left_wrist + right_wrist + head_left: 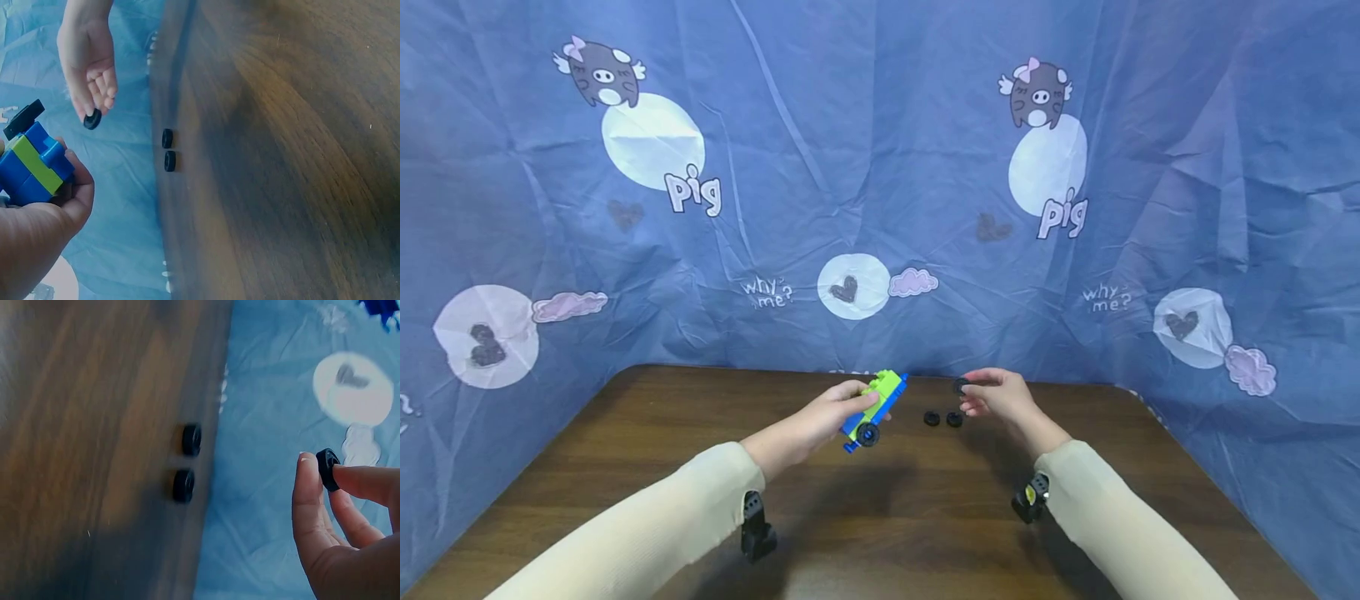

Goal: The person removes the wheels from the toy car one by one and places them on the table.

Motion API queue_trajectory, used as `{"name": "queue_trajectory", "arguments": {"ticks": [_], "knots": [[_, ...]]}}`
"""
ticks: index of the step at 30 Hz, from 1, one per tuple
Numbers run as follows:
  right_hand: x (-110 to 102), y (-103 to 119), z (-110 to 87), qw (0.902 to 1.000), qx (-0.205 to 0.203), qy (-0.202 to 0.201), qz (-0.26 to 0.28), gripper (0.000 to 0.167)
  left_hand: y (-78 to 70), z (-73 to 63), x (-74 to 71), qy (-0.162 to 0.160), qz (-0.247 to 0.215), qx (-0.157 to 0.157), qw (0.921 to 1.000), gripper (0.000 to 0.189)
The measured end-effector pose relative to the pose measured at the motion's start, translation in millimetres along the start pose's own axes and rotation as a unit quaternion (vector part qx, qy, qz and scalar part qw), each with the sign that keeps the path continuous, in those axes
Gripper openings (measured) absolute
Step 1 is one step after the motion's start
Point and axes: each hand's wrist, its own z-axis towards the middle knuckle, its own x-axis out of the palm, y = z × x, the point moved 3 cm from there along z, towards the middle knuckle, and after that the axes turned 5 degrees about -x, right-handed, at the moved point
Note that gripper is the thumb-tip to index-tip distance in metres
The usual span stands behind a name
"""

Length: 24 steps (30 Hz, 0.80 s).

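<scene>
At the head view's lower centre, the left hand (820, 419) grips a toy car (875, 413). Rightward, the right hand (1006, 400) pinches a black wheel (325, 469) near two loose wheels (931, 418).

1. I'm looking at a curtained-off nook; home or studio, I can't tell.
2. Blue cartoon-pig cloth (925, 125) hangs round three sides.
3. A brown wood-grain surface (887, 542) stands inside.

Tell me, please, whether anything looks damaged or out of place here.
Nothing stands out: the left hand holds the building-block vehicle, the right hand pinches a black toy wheel, and two loose wheels lie side by side on the wooden table. No damage shows.
</scene>
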Motion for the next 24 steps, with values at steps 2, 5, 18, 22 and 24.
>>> {"name": "queue_trajectory", "arguments": {"ticks": [2, 5, 18, 22, 24], "knots": [[-2.8, -4.6, 7.6, 0.9998, 0.020, -0.008, -0.005, 0.034, 0.4, 0.3, -2.0, -0.003, -0.001, 0.006, 1.0000, 0.035], [-8.7, -12.9, 17.2, 0.9984, 0.048, -0.019, -0.023, 0.033, -0.1, 0.4, -3.6, -0.004, 0.000, 0.013, 0.9999, 0.034], [-20.9, -51.0, 30.4, 0.9916, 0.124, -0.019, -0.031, 0.033, -3.0, 0.8, -1.8, -0.004, 0.017, 0.018, 0.9997, 0.031], [-25.0, -61.1, 29.7, 0.9908, 0.130, -0.016, -0.035, 0.034, -1.1, 2.2, -2.3, -0.005, 0.033, 0.019, 0.9993, 0.034], [-26.8, -65.6, 28.7, 0.9899, 0.133, -0.013, -0.045, 0.033, 0.5, 3.0, -2.6, -0.005, 0.036, 0.021, 0.9991, 0.034]]}}
